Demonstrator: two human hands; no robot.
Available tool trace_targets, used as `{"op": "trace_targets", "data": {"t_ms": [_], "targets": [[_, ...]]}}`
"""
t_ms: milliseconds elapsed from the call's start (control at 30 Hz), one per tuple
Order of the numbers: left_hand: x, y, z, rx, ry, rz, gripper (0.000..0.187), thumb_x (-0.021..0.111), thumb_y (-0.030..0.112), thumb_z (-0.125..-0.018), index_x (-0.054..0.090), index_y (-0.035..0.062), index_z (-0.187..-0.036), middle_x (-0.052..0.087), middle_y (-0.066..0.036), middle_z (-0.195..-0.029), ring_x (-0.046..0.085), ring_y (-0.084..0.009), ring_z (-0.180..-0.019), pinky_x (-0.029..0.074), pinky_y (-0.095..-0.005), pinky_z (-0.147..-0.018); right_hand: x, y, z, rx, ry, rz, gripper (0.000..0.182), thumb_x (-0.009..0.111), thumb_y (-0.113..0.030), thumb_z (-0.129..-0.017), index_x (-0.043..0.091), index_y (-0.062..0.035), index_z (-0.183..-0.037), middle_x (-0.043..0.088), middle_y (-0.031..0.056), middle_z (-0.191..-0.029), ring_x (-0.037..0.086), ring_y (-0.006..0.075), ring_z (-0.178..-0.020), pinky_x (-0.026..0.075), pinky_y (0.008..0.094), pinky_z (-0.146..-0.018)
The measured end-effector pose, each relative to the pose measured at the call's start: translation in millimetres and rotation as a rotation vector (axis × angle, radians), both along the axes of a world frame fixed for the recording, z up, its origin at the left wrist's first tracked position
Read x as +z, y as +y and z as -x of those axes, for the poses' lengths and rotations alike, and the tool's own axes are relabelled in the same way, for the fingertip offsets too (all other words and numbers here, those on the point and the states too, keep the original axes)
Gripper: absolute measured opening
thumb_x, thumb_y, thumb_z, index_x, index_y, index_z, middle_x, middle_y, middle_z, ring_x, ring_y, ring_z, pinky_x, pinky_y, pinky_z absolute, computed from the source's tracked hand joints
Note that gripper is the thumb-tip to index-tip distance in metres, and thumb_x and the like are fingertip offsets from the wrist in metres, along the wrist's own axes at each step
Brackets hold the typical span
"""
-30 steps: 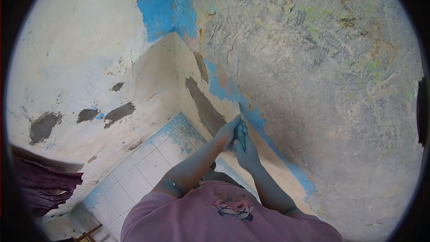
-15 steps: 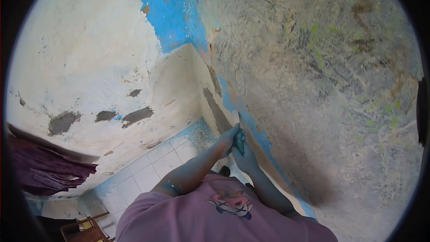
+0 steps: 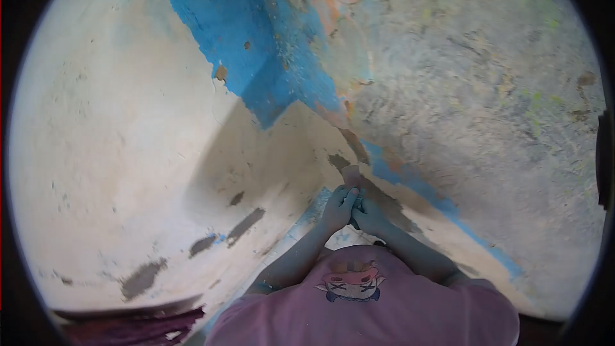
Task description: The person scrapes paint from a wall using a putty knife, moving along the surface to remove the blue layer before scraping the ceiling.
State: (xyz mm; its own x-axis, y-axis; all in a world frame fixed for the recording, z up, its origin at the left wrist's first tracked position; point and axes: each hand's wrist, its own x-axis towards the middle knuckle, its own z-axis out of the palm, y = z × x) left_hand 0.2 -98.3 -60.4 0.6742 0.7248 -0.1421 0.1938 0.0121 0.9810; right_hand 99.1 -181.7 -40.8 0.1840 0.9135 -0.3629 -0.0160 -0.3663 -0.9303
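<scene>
Both hands are together low in front of my chest, around the handle of a scraper [image 3: 352, 176]. Its flat, pale blade points up and away from me, toward the corner of the walls. My left hand [image 3: 338, 209] wraps the handle from the left, with its thumb lying along the top. From the right, my right hand [image 3: 369, 216] closes around the lower part, so most of the handle is hidden. Beyond the blade, dark bare patches [image 3: 339, 163] show in the cream paint near the corner.
A cream wall [image 3: 128, 154] with chipped patches stands on the left. Bright blue paint [image 3: 224, 19] covers the upper corner. The right wall [image 3: 474, 115] is rough and grey, edged below by a blue strip [image 3: 439, 198]. Purple cloth [image 3: 141, 330] hangs at lower left.
My view has tilted up and shifted left, showing more blue paint in the corner. The scraper's blade now shows its broad face instead of a narrow side. Both hands keep their hold.
</scene>
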Motion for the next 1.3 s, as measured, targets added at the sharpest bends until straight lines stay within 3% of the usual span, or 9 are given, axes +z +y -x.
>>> {"op": "trace_targets", "data": {"t_ms": [100,167,400,633,800,1033,1100,1233,1300], "targets": [[-19,28,36,0.060,-0.121,-0.369,0.036,0.043,0.032,-0.095,0.060,-0.0005,-0.099,0.058,-0.007,-0.076,0.057,-0.0174,-0.069,0.045,-0.0293,-0.067,-9,34,27,-0.022,-0.040,0.001,0.019,0.052,-0.016,-0.085,0.054,-0.0004,-0.094,0.060,0.0096,-0.078,0.059,0.0161,-0.066,0.046,0.0308,-0.063],[0,43,56,0.003,-0.081,0.434,0.042,0.034,0.034,-0.097,0.053,0.0005,-0.113,0.058,-0.006,-0.092,0.053,-0.0111,-0.083,0.042,-0.0256,-0.075,-21,48,44,-0.025,-0.100,-0.011,0.021,0.052,-0.017,-0.085,0.054,-0.0001,-0.096,0.060,0.0104,-0.079,0.059,0.0170,-0.067,0.046,0.0313,-0.064],[17,93,52,0.003,-0.193,0.511,0.032,0.043,0.032,-0.095,0.053,0.0043,-0.107,0.056,-0.004,-0.093,0.054,-0.0125,-0.085,0.043,-0.0254,-0.074,12,78,68,-0.293,0.070,-0.181,0.014,0.048,-0.014,-0.090,0.051,-0.0012,-0.095,0.053,0.0025,-0.073,0.047,0.0071,-0.056,0.040,0.0234,-0.051],[24,109,-3,-0.100,-0.394,0.694,0.036,0.043,0.036,-0.095,0.056,0.0039,-0.104,0.057,-0.004,-0.091,0.054,-0.0112,-0.080,0.045,-0.0274,-0.073,72,78,38,-0.327,0.096,-0.106,0.028,0.044,-0.017,-0.093,0.043,-0.0088,-0.119,0.045,-0.0019,-0.075,0.044,0.0052,-0.060,0.036,0.0218,-0.050],[28,108,-20,-0.148,-0.276,0.746,0.040,0.041,0.039,-0.095,0.055,0.0021,-0.104,0.057,-0.004,-0.090,0.055,-0.0130,-0.081,0.045,-0.0289,-0.076,63,87,30,-0.346,-0.457,-0.222,0.037,0.042,-0.019,-0.093,0.040,-0.0064,-0.129,0.048,-0.0001,-0.077,0.043,0.0072,-0.061,0.038,0.0244,-0.053],[31,110,-25,-0.153,-0.360,0.957,0.044,0.034,0.042,-0.096,0.054,0.0047,-0.109,0.059,-0.007,-0.095,0.056,-0.0166,-0.088,0.046,-0.0293,-0.077,69,81,28,-0.341,-0.453,-0.148,0.032,0.042,-0.019,-0.093,0.044,-0.0040,-0.122,0.049,0.0019,-0.076,0.044,0.0081,-0.060,0.038,0.0251,-0.055],[39,108,-24,-0.173,-0.472,1.050,0.040,0.037,0.040,-0.096,0.055,0.0053,-0.105,0.061,-0.007,-0.094,0.057,-0.0173,-0.085,0.045,-0.0301,-0.079,74,81,27,-0.306,-0.467,-0.029,0.036,0.041,-0.015,-0.091,0.042,0.0010,-0.123,0.059,0.0192,-0.094,0.059,0.0318,-0.080,0.044,0.0394,-0.072],[31,112,-34,-0.156,-0.515,1.097,0.044,0.037,0.045,-0.095,0.055,0.0058,-0.101,0.061,-0.007,-0.093,0.058,-0.0187,-0.088,0.046,-0.0327,-0.081,59,87,16,-0.269,-0.543,-0.086,0.034,0.041,-0.019,-0.093,0.043,-0.0017,-0.122,0.054,0.0073,-0.083,0.052,0.0144,-0.068,0.042,0.0283,-0.062],[28,113,-34,-0.210,-0.651,1.190,0.040,0.037,0.045,-0.094,0.054,0.0083,-0.094,0.060,-0.009,-0.098,0.057,-0.0229,-0.097,0.048,-0.0380,-0.083,54,93,21,-0.282,-0.698,-0.236,0.039,0.040,-0.016,-0.090,0.040,0.0006,-0.126,0.053,0.0272,-0.109,0.054,0.0412,-0.098,0.043,0.0433,-0.083]]}}
